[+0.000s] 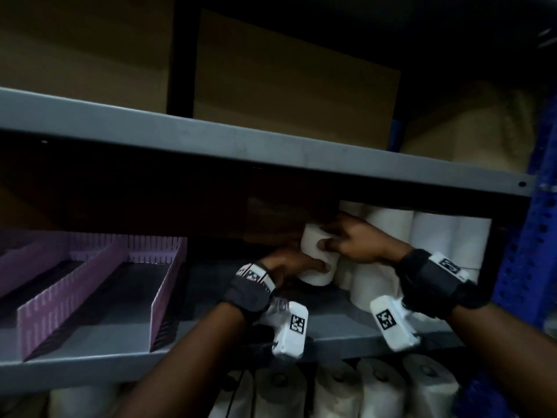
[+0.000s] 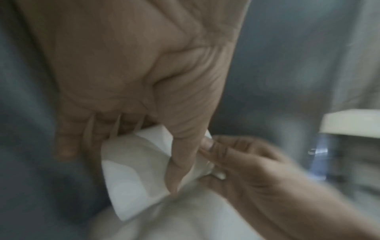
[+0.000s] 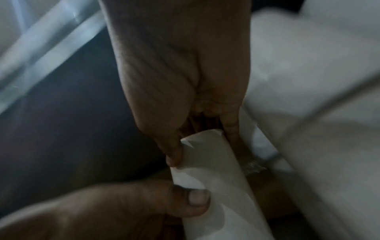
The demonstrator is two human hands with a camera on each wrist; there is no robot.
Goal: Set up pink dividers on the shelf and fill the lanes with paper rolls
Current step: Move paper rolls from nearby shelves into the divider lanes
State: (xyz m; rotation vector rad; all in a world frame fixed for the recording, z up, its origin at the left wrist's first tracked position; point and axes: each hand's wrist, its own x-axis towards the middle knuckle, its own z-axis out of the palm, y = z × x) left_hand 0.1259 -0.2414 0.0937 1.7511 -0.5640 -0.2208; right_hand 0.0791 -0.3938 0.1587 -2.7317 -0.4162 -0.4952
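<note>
Head view: right hand [image 1: 355, 241] curled over the top of a white paper roll [image 1: 316, 254], left hand [image 1: 289, 263] wrapped round its lower side, thumb pressed to the paper. Gripped from both ends, likely to work it free of the packed white rolls [image 1: 446, 236] just beside it at the right of the shelf [image 1: 331, 321]. Held above the shelf floor, well apart from the pink dividers [image 1: 99, 285] standing at the left, lanes between them not yet filled.
</note>
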